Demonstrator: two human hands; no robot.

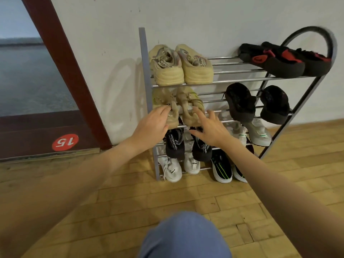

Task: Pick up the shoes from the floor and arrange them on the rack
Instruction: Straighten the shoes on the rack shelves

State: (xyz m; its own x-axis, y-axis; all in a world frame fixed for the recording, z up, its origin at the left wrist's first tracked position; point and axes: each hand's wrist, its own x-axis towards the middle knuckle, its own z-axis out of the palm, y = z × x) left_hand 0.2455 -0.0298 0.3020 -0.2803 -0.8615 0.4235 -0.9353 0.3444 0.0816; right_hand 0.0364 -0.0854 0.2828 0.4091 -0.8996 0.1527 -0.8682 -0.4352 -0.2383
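Settling the beige sneakers on the rack's second shelf.

Both beige sneakers (183, 107) sit at the left end of the shoe rack (242, 81), second shelf down. The left hand (151, 125) touches the left shoe with relaxed fingers; the right hand (211, 129) is spread wide at the other, gripping nothing. No shoes show on the floor; next probably just squaring the pair.

Looked like a gym or hall entryway: worn wooden floor (167, 202), numbered red door frame (65, 67), shoe rack (147, 75) against the wall.
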